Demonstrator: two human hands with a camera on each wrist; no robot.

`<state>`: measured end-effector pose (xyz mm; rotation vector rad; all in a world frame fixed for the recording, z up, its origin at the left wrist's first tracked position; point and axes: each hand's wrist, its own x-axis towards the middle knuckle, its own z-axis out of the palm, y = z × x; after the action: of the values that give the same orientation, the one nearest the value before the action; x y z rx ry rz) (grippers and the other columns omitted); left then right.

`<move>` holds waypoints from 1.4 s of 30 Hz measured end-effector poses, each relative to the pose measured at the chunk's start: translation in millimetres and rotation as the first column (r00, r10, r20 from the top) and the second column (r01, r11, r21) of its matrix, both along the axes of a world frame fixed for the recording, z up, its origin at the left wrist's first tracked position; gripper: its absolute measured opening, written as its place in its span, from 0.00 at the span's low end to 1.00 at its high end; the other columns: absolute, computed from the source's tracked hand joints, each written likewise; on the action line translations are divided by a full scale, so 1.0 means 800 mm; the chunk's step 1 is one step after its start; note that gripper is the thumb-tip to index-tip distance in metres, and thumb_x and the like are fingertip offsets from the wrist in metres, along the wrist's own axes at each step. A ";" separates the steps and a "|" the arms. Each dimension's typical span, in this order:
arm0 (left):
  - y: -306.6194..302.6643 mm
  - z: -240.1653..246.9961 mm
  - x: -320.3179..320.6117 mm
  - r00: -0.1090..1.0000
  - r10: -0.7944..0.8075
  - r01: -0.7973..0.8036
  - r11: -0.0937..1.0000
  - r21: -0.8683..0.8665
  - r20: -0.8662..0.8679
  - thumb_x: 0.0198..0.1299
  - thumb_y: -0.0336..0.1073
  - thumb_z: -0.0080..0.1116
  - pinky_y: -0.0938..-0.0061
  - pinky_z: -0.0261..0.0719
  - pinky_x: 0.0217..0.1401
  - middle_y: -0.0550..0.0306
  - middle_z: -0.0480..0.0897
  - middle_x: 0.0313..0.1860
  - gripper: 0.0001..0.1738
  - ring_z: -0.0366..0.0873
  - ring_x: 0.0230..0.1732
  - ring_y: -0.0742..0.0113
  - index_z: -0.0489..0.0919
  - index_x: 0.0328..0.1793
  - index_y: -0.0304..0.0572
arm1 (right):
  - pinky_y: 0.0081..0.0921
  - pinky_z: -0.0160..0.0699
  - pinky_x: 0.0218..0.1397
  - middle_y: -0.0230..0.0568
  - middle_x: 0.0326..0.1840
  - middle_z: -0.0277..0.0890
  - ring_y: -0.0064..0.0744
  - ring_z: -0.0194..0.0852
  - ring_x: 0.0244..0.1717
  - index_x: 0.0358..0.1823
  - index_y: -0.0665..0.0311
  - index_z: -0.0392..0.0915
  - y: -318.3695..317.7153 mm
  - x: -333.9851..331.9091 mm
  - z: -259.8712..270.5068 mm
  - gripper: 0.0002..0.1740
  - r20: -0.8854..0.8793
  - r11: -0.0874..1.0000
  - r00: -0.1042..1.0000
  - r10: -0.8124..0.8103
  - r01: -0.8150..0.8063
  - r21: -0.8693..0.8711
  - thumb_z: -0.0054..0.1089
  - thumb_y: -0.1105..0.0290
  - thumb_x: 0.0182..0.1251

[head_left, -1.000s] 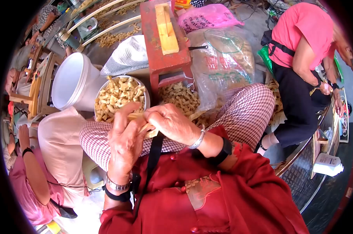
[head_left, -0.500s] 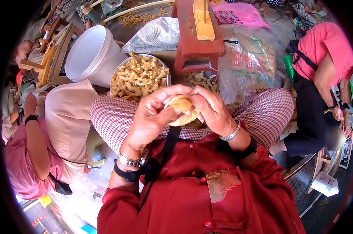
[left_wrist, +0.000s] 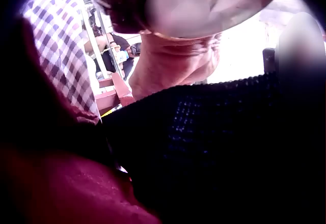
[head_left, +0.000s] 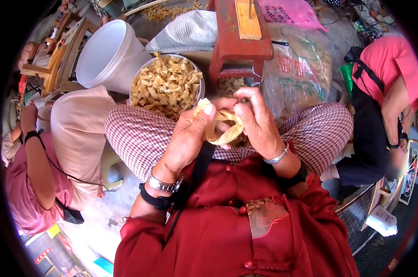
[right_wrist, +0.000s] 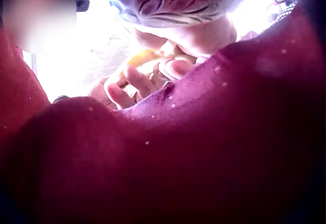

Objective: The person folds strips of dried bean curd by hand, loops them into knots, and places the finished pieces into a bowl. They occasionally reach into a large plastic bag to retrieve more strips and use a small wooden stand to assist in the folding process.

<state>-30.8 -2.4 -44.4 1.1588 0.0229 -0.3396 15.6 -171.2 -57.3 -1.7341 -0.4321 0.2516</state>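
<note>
Red bench [head_left: 225, 44] behind; left hand [head_left: 186, 135] and right hand [head_left: 263, 131] both curled round yellowish strip [head_left: 229, 135].

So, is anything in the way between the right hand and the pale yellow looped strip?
Nothing visible. In the head view, the right hand is right beside the pale yellow looped strip, which the left hand pinches. The flat black strap shows below the strip, not between.

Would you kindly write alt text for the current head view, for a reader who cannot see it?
The left hand and right hand hold a looped yellowish strip above checked trousers. Beyond are a bowl heaped with yellowish pieces, a white bucket and a red stool.
</note>
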 end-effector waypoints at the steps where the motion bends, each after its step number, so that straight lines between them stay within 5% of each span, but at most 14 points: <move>1: -0.001 0.000 -0.001 0.999 -0.018 0.014 0.996 -0.087 -0.044 0.70 0.52 0.41 0.74 0.82 0.34 0.51 0.79 0.42 0.29 0.79 0.34 0.69 0.70 0.61 0.31 | 0.29 0.74 0.41 0.44 0.34 0.75 0.33 0.76 0.35 0.47 0.66 0.66 -0.002 0.002 -0.007 0.18 0.044 1.000 0.999 0.001 -0.002 0.022 0.45 0.56 0.73; 4: 0.003 -0.006 0.001 0.980 -0.140 0.082 0.933 -0.352 -0.143 0.70 0.50 0.42 0.68 0.84 0.35 0.48 0.79 0.46 0.28 0.81 0.39 0.60 0.73 0.57 0.30 | 0.27 0.72 0.36 0.39 0.29 0.71 0.31 0.72 0.30 0.41 0.67 0.69 -0.002 0.004 -0.021 0.21 0.195 0.996 0.981 0.009 -0.026 0.085 0.42 0.53 0.74; 5: 0.002 -0.004 0.001 0.973 -0.109 0.032 0.936 -0.350 -0.202 0.68 0.52 0.43 0.64 0.84 0.33 0.42 0.79 0.43 0.30 0.80 0.33 0.57 0.72 0.57 0.27 | 0.26 0.72 0.35 0.38 0.28 0.71 0.30 0.71 0.29 0.39 0.67 0.69 -0.007 0.004 -0.022 0.20 0.109 0.998 0.993 0.041 -0.047 0.053 0.42 0.54 0.74; 8: 0.010 -0.012 0.004 0.969 -0.155 0.058 0.899 -0.433 -0.193 0.69 0.51 0.42 0.62 0.84 0.35 0.45 0.78 0.42 0.29 0.77 0.32 0.61 0.74 0.53 0.25 | 0.20 0.67 0.30 0.33 0.26 0.69 0.22 0.65 0.26 0.30 0.66 0.71 -0.030 0.000 -0.006 0.19 -0.149 1.000 0.989 0.022 -0.018 0.026 0.43 0.59 0.74; 11: 0.019 -0.010 0.006 0.974 -0.115 0.010 0.881 -0.474 -0.194 0.70 0.51 0.40 0.59 0.84 0.38 0.47 0.77 0.40 0.29 0.74 0.30 0.66 0.75 0.51 0.25 | 0.19 0.64 0.28 0.30 0.25 0.68 0.18 0.63 0.24 0.29 0.66 0.72 -0.076 0.014 -0.013 0.18 -0.061 0.998 0.996 -0.061 0.062 0.014 0.44 0.61 0.74; 13: 0.020 -0.013 0.009 0.968 -0.182 0.059 0.835 -0.547 -0.172 0.69 0.51 0.42 0.57 0.83 0.44 0.50 0.78 0.40 0.29 0.76 0.31 0.65 0.74 0.52 0.26 | 0.18 0.63 0.27 0.29 0.23 0.67 0.17 0.63 0.24 0.29 0.67 0.73 -0.082 0.016 -0.001 0.17 -0.060 0.994 0.998 0.012 -0.018 -0.108 0.47 0.61 0.72; 16: 0.018 -0.017 0.020 0.977 -0.103 -0.022 0.822 -0.569 -0.187 0.69 0.57 0.39 0.59 0.84 0.42 0.52 0.77 0.38 0.33 0.75 0.30 0.68 0.74 0.52 0.27 | 0.17 0.62 0.26 0.29 0.20 0.64 0.15 0.62 0.24 0.30 0.67 0.73 -0.073 0.014 0.005 0.16 -0.119 0.969 0.985 0.126 -0.148 -0.197 0.52 0.61 0.70; 18: 0.013 -0.010 0.022 0.981 -0.039 -0.053 0.890 -0.453 -0.190 0.68 0.61 0.37 0.63 0.84 0.39 0.54 0.75 0.35 0.36 0.75 0.28 0.70 0.74 0.53 0.27 | 0.19 0.61 0.26 0.29 0.18 0.63 0.16 0.62 0.24 0.30 0.68 0.74 -0.066 0.014 0.011 0.15 -0.324 0.953 0.936 0.138 -0.215 -0.215 0.56 0.62 0.68; 21: 0.012 -0.011 0.012 0.976 0.093 -0.112 0.990 -0.089 -0.198 0.65 0.67 0.35 0.76 0.82 0.25 0.54 0.78 0.33 0.42 0.72 0.23 0.76 0.74 0.54 0.28 | 0.23 0.62 0.26 0.33 0.19 0.64 0.19 0.62 0.23 0.30 0.70 0.73 -0.057 0.010 0.009 0.14 -0.354 0.964 0.931 0.094 -0.173 -0.201 0.57 0.65 0.67; 23: 0.015 -0.017 0.009 0.975 0.066 -0.046 0.994 0.101 -0.213 0.65 0.64 0.40 0.81 0.79 0.21 0.57 0.77 0.27 0.38 0.68 0.16 0.78 0.76 0.51 0.29 | 0.25 0.62 0.25 0.35 0.20 0.64 0.23 0.63 0.22 0.31 0.70 0.74 -0.054 0.007 -0.006 0.12 -0.185 0.959 0.974 0.129 -0.170 -0.226 0.59 0.67 0.65; 30: 0.013 -0.013 0.005 0.959 0.147 -0.125 0.987 0.104 -0.240 0.60 0.49 0.61 0.86 0.63 0.14 0.64 0.73 0.20 0.22 0.62 0.12 0.81 0.76 0.44 0.35 | 0.27 0.62 0.25 0.40 0.21 0.64 0.33 0.63 0.20 0.31 0.69 0.74 -0.048 0.004 -0.003 0.09 0.198 0.948 0.962 0.189 -0.126 -0.292 0.62 0.71 0.60; 34: 0.007 -0.012 0.008 0.939 0.210 -0.196 0.977 0.079 -0.274 0.57 0.39 0.65 0.87 0.59 0.13 0.67 0.71 0.20 0.14 0.60 0.12 0.83 0.75 0.41 0.39 | 0.28 0.62 0.24 0.41 0.20 0.65 0.34 0.63 0.19 0.29 0.70 0.74 -0.044 -0.001 0.000 0.08 0.205 0.950 0.960 0.190 -0.126 -0.286 0.61 0.72 0.61; 38: 0.030 0.009 0.011 0.928 0.289 -0.328 0.933 -0.148 -0.236 0.57 0.27 0.60 0.88 0.56 0.14 0.70 0.70 0.19 0.05 0.56 0.14 0.85 0.75 0.37 0.41 | 0.27 0.62 0.24 0.41 0.19 0.65 0.32 0.63 0.18 0.27 0.71 0.74 -0.052 -0.006 0.010 0.09 0.173 0.966 0.969 0.175 -0.134 -0.223 0.58 0.73 0.62; 42: 0.055 0.022 0.016 0.920 0.327 -0.373 0.900 -0.227 -0.216 0.61 0.29 0.55 0.88 0.56 0.14 0.71 0.67 0.20 0.02 0.54 0.15 0.84 0.75 0.39 0.42 | 0.23 0.61 0.23 0.38 0.17 0.65 0.25 0.65 0.19 0.27 0.72 0.74 -0.079 0.008 0.031 0.11 0.116 0.955 0.969 0.218 -0.187 -0.232 0.55 0.71 0.66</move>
<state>-17.9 41.5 -26.6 0.8356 0.3282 -0.1145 22.3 -234.2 -32.6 -1.9329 -0.7107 0.3360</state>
